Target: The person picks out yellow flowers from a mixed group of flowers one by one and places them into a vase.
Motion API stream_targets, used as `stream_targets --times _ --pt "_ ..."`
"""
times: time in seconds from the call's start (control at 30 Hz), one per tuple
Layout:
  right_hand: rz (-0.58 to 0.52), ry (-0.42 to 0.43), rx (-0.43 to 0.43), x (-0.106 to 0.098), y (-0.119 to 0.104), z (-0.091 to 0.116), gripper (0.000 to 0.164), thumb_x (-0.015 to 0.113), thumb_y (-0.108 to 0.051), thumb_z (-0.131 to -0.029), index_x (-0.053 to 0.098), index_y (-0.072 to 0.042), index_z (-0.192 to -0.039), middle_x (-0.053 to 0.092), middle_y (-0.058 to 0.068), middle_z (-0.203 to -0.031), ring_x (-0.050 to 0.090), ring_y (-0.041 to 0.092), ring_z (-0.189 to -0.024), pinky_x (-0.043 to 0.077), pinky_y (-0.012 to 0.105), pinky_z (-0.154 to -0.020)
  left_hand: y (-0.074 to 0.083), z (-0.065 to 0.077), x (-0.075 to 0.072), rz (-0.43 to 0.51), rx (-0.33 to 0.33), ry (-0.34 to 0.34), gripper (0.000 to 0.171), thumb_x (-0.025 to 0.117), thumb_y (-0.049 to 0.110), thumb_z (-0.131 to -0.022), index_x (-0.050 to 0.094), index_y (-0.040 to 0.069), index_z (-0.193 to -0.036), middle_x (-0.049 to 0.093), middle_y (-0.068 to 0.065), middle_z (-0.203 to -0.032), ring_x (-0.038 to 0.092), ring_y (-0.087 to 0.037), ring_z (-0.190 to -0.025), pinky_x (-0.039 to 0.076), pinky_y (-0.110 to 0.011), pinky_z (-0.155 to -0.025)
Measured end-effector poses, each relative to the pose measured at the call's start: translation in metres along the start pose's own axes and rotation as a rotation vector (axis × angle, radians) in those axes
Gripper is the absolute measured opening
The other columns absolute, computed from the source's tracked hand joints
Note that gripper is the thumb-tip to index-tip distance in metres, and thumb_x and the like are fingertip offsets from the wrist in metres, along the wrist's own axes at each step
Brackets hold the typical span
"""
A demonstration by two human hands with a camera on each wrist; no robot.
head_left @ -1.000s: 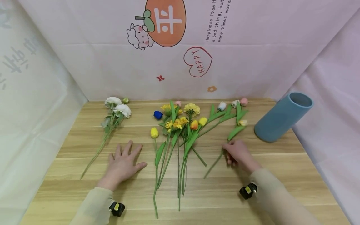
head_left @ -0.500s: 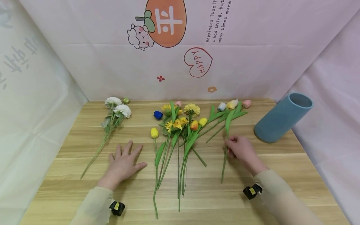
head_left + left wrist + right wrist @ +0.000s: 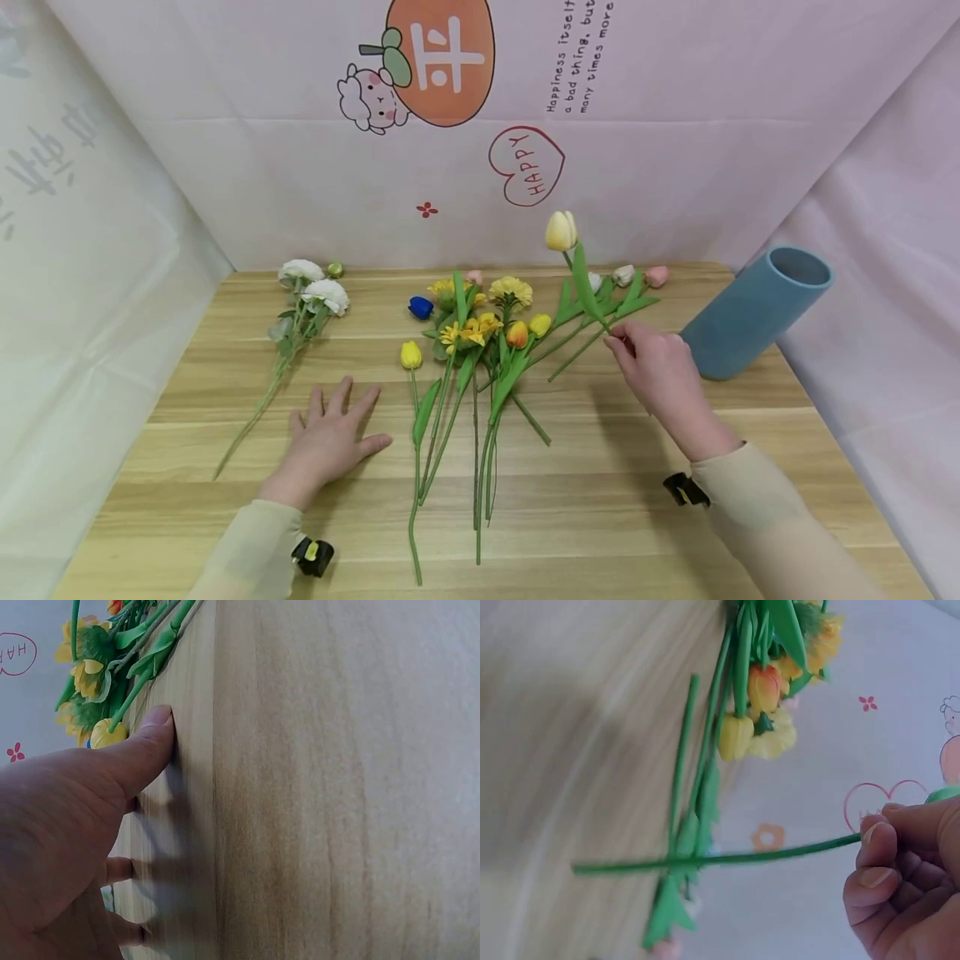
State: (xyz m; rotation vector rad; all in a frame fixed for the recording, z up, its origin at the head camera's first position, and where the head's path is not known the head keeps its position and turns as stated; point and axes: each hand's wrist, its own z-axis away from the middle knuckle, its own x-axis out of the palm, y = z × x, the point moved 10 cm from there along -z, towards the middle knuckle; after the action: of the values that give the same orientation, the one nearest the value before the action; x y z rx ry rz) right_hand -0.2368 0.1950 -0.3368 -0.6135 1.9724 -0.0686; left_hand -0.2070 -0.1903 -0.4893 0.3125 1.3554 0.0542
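Note:
My right hand (image 3: 663,375) pinches the stem of a cream tulip (image 3: 561,231) between thumb and fingers, above the table. The bloom tilts up to the left, and the bare stem (image 3: 780,855) sticks out below the fingers in the right wrist view. White and pink tulips (image 3: 624,276) lie behind this hand. My left hand (image 3: 330,442) rests on the wood with its fingers spread, holding nothing. It lies between the white flowers (image 3: 327,296) and a yellow tulip (image 3: 411,355); that yellow bloom (image 3: 109,733) shows past the thumb in the left wrist view.
A blue vase (image 3: 753,312) leans to the right at the table's right side. Mid-table lie a blue tulip (image 3: 421,307), an orange tulip (image 3: 517,334) and yellow flowers (image 3: 512,292). A printed white cloth (image 3: 300,200) hangs behind the wooden table (image 3: 570,517).
My right hand has lifted the cream tulip off the table, and its bloom has swung up and left. The left hand has stayed still.

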Motion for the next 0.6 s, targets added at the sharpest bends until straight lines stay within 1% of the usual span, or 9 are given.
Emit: stream_targets --times 0.1,0.2,0.3,0.43,0.5,0.6 --pt "0.067 0.056 -0.090 -0.010 -0.012 -0.001 0.007 0.071 -0.004 -0.086 0.064 -0.003 -0.087 0.062 0.009 -0.064 0.053 0.021 -0.046 0.046 0.042 -0.040 0.001 0.000 -0.002 -0.004 0.001 0.006 0.078 0.057 0.061 -0.089 0.029 0.025 -0.152 0.014 -0.024 -0.156 0.006 -0.061 -0.133 0.009 -0.084 -0.095" --pt "0.147 0.113 -0.182 -0.020 -0.023 -0.001 0.012 0.073 -0.002 -0.084 0.061 -0.003 -0.086 0.054 0.007 -0.059 0.049 0.022 -0.042 0.042 0.041 -0.034 0.001 0.000 -0.003 -0.009 -0.001 0.006 0.078 0.057 0.060 -0.089 0.029 0.025 -0.152 0.014 -0.024 -0.156 0.006 -0.061 -0.133 0.010 -0.084 -0.095" --pt "0.213 0.183 -0.267 -0.032 -0.034 -0.001 0.014 0.072 -0.001 -0.084 0.058 -0.001 -0.086 0.049 0.008 -0.059 0.044 0.022 -0.041 0.037 0.039 -0.031 0.002 0.001 -0.003 -0.011 0.004 0.006 0.078 0.057 0.061 -0.089 0.029 0.025 -0.152 0.015 -0.024 -0.156 0.006 -0.062 -0.132 0.010 -0.084 -0.094" --pt "0.260 0.255 -0.346 -0.047 -0.044 -0.002 0.007 0.065 0.001 -0.089 0.058 0.002 -0.087 0.050 0.010 -0.064 0.044 0.022 -0.045 0.037 0.038 -0.031 0.002 0.001 -0.002 -0.011 0.008 0.006 0.078 0.057 0.061 -0.089 0.028 0.025 -0.152 0.015 -0.025 -0.156 0.006 -0.063 -0.132 0.011 -0.084 -0.094" --pt "0.275 0.285 -0.381 -0.054 -0.050 -0.002 0.004 0.060 0.003 -0.092 0.058 0.003 -0.088 0.050 0.011 -0.064 0.043 0.023 -0.045 0.036 0.037 -0.031 0.002 0.001 -0.002 -0.011 0.008 0.005 0.078 0.057 0.061 -0.089 0.028 0.025 -0.152 0.015 -0.025 -0.156 0.006 -0.062 -0.132 0.010 -0.084 -0.094" --pt "0.298 0.348 -0.430 -0.064 -0.058 -0.002 0.008 0.054 0.008 -0.094 0.057 0.004 -0.087 0.049 0.012 -0.064 0.043 0.024 -0.046 0.034 0.036 -0.032 0.002 0.000 -0.002 -0.010 0.009 0.006 0.078 0.057 0.060 -0.089 0.028 0.025 -0.152 0.015 -0.025 -0.156 0.006 -0.062 -0.132 0.010 -0.084 -0.094"
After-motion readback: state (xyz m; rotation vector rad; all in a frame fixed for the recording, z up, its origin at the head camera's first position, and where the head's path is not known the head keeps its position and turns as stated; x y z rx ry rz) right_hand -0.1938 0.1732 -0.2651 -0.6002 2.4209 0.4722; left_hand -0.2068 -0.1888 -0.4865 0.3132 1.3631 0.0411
